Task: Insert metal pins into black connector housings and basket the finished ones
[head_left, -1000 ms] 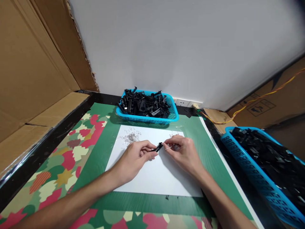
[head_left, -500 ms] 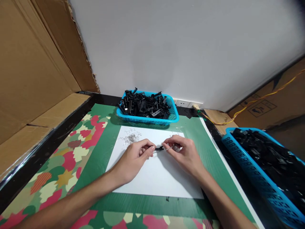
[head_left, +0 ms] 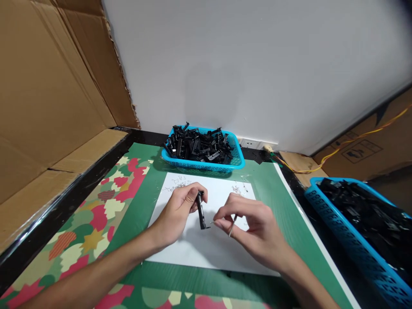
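My left hand (head_left: pixel 182 210) pinches the upper end of a narrow black plastic part (head_left: pixel 201 214), which hangs down toward me over a white sheet (head_left: pixel 193 253). To its right, my right hand (head_left: pixel 252 223) is closed around a thin metal tool (head_left: pixel 233 226). A tiny pale piece (head_left: pixel 212 222) shows at its fingertips, close to the lower end of the black part; what it is cannot be made out. Small wire pieces (head_left: pixel 180 182) lie on the sheet behind my left hand, and a smaller group of tiny pieces (head_left: pixel 236 189) lies behind my right hand.
A blue basket (head_left: pixel 202 164) heaped with black parts stands at the back of the green mat (head_left: pixel 138 180). Another blue basket (head_left: pixel 350 238) of black parts is at the right. Cardboard (head_left: pixel 54 73) rises on the left; a yellow cable (head_left: pixel 337 150) runs from wall sockets (head_left: pixel 250 143).
The black part has turned from lying crosswise between my hands to pointing toward me. My right hand has moved nearer to me and apart from my left hand. The view has shifted slightly.
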`<state>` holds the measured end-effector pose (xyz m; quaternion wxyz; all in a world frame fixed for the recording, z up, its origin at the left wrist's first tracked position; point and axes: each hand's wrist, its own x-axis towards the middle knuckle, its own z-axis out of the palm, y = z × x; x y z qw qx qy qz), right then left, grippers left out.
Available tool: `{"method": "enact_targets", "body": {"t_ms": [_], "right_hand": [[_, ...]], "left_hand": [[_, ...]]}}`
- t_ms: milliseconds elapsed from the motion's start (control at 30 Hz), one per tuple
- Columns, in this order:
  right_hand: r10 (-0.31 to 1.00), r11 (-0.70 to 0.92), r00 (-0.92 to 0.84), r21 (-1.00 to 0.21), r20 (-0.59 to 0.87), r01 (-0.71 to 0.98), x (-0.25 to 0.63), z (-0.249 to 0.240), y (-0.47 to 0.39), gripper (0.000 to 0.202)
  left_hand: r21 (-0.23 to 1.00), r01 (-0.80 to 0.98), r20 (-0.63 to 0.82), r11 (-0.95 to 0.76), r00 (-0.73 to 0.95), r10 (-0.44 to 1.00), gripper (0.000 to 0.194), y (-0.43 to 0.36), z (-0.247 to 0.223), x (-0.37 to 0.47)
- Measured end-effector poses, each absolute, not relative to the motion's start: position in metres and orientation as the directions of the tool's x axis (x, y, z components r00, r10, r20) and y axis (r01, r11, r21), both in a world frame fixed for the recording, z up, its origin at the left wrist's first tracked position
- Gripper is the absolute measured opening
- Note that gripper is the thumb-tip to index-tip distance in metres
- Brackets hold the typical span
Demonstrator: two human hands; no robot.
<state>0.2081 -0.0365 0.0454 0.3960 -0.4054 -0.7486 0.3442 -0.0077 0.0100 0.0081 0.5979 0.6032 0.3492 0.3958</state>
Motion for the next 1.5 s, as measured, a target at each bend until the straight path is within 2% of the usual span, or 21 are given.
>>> {"method": "enact_targets", "body": {"t_ms": [367, 833, 1267, 1500], "right_hand": [[0.851, 0.49, -0.357, -0.826, 0.385, 0.278, 0.189, 0.041, -0.044, 0.009], [0.748, 0.641, -0.463, -0.699, 0.476, 0.318, 0.189, 0.041, -0.044, 0.013], [0.808, 0.531, -0.445, -0.804, 0.386, 0.267, 0.187, 0.041, -0.044, 0.015], [0.81, 0.518, -0.453, -0.817, 0.373, 0.253, 0.187, 0.046, -0.046, 0.012]], "left_hand": [[0.996, -0.009, 0.086, -0.092, 0.443, 0.892, 0.052, 0.009, 0.008, -0.01], [0.994, 0.031, 0.079, -0.103, 0.443, 0.893, 0.055, 0.01, 0.01, -0.009], [0.996, 0.002, 0.073, -0.085, 0.499, 0.864, 0.052, 0.008, 0.008, -0.009], [0.991, -0.04, 0.133, -0.13, 0.504, 0.853, 0.054, 0.007, 0.014, -0.008]]}}
